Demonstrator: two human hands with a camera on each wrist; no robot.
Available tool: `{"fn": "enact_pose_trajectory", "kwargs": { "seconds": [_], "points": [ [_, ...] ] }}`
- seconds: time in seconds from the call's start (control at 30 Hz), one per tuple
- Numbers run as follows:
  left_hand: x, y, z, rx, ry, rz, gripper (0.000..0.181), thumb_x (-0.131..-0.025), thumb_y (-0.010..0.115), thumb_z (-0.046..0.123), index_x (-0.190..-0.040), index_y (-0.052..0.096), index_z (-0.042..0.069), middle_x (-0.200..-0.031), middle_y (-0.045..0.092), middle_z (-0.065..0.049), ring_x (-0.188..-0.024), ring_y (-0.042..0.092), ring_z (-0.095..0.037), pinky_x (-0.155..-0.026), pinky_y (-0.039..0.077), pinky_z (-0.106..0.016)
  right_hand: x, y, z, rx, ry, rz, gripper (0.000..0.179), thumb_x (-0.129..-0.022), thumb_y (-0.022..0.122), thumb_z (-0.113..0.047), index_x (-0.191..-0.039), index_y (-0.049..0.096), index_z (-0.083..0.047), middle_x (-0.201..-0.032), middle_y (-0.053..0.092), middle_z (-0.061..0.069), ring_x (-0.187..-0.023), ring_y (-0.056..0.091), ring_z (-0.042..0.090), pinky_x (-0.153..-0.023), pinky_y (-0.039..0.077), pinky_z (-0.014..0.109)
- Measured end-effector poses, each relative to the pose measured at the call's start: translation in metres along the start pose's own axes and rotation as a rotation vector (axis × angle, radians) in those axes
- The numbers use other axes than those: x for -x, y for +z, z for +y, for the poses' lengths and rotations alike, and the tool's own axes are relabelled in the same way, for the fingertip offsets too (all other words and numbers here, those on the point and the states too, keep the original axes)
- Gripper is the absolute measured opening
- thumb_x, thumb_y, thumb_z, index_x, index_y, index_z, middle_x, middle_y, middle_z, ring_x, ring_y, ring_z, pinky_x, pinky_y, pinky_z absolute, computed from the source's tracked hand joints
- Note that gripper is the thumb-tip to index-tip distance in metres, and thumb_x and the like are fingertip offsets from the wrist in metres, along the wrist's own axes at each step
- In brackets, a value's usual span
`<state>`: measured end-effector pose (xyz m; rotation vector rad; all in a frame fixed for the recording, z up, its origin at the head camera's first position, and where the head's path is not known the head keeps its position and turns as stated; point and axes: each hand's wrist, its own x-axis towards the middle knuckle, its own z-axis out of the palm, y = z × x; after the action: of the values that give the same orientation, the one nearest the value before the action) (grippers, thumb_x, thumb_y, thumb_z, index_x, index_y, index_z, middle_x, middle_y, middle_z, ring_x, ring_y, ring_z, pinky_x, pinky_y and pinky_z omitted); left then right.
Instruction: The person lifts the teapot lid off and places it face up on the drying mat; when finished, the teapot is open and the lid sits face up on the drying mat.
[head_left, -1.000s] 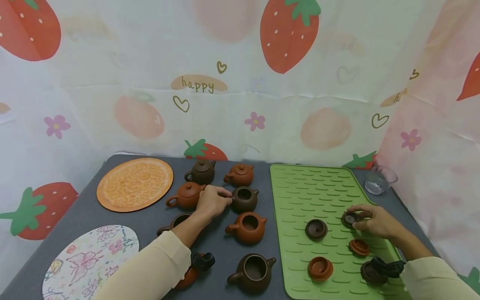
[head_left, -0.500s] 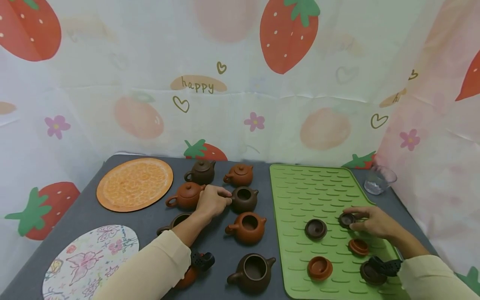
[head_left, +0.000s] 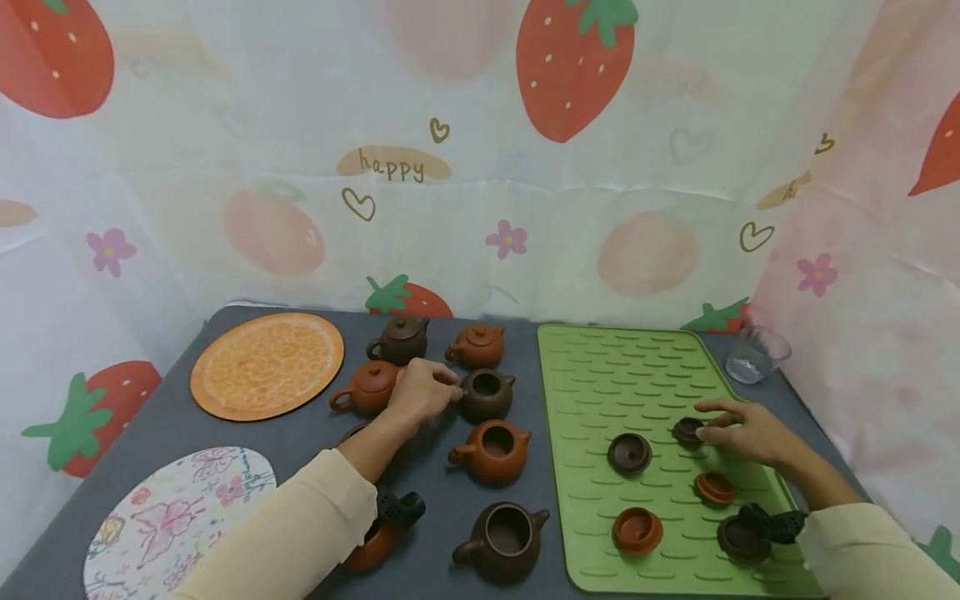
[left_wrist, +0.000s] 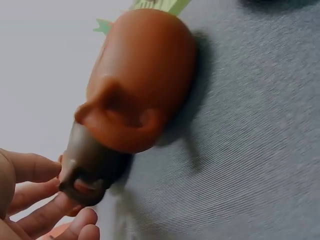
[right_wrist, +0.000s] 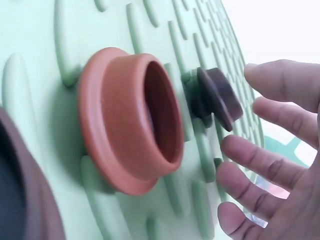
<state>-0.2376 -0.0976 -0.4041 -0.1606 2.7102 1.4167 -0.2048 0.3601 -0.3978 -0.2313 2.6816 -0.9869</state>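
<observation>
My left hand (head_left: 423, 392) is at the handle of a dark brown lidless teapot (head_left: 486, 396). In the left wrist view its thumb and fingers pinch around that handle (left_wrist: 82, 187), and a red-brown teapot (left_wrist: 150, 60) stands nearer the camera. On the green mat, a small dark lid (head_left: 687, 432) lies upside down, slightly tilted. Beside it my right hand (head_left: 753, 432) has its fingers spread; the right wrist view shows a gap between the fingertips and the lid (right_wrist: 220, 97). A red-brown lid (right_wrist: 135, 120), also upturned, is close to that hand.
Several lids, including a dark one (head_left: 629, 453) and a red-brown one (head_left: 637, 531), lie on the green mat (head_left: 607, 367). Lidless teapots (head_left: 491, 450) and lidded ones (head_left: 478, 345) stand left of it. A glass cup (head_left: 753, 357) is at the back right; round mats (head_left: 266, 367) lie left.
My right hand has shifted the small dark lid slightly left and let go of it; its fingers have spread. My left hand has risen slightly at the teapot's handle.
</observation>
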Motion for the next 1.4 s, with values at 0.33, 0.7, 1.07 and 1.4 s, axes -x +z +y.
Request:
{"fn": "enact_pose_trajectory", "kwargs": {
  "seconds": [0.33, 0.7, 1.07, 1.4],
  "points": [
    [0.0, -0.016, 0.014, -0.014, 0.012, 0.019, 0.019, -0.086, 0.074, 0.013, -0.105, 0.073, 0.008, -0.1, 0.066, -0.007, -0.079, 0.059, -0.025, -0.059, 0.047, -0.036, 0.0, -0.008, -0.005, 0.024, 0.026, 0.043, 0.062, -0.097, 0.058, -0.039, -0.14, 0.045, 0.003, -0.124, 0.052, 0.033, -0.102, 0.058, 0.042, -0.077, 0.047, 0.056],
    [-0.007, -0.023, 0.023, 0.009, 0.041, 0.088, 0.04, -0.091, 0.069, 0.019, -0.13, 0.062, 0.014, -0.107, 0.066, -0.008, -0.088, 0.061, -0.026, -0.069, 0.051, -0.04, -0.004, -0.015, -0.034, 0.071, -0.085, 0.139, 0.051, -0.098, 0.059, -0.033, -0.135, 0.053, 0.001, -0.117, 0.058, 0.027, -0.1, 0.058, 0.039, -0.074, 0.05, 0.051],
    [-0.011, -0.029, 0.028, 0.046, 0.032, 0.105, 0.039, -0.091, 0.07, 0.021, -0.129, 0.063, 0.014, -0.111, 0.065, -0.01, -0.095, 0.058, -0.029, -0.071, 0.05, -0.041, -0.011, -0.013, -0.082, 0.019, -0.175, 0.13, 0.048, -0.098, 0.059, -0.033, -0.137, 0.053, -0.005, -0.12, 0.058, 0.022, -0.1, 0.06, 0.032, -0.074, 0.051, 0.046],
    [-0.007, -0.056, 0.036, 0.059, 0.117, 0.124, 0.038, -0.092, 0.069, 0.019, -0.129, 0.064, 0.014, -0.109, 0.064, -0.01, -0.106, 0.052, -0.032, -0.075, 0.049, -0.041, -0.021, -0.011, -0.124, 0.039, -0.253, 0.129, 0.043, -0.097, 0.06, -0.034, -0.133, 0.057, -0.011, -0.115, 0.06, 0.014, -0.099, 0.059, 0.028, -0.075, 0.049, 0.044]
  ]
}}
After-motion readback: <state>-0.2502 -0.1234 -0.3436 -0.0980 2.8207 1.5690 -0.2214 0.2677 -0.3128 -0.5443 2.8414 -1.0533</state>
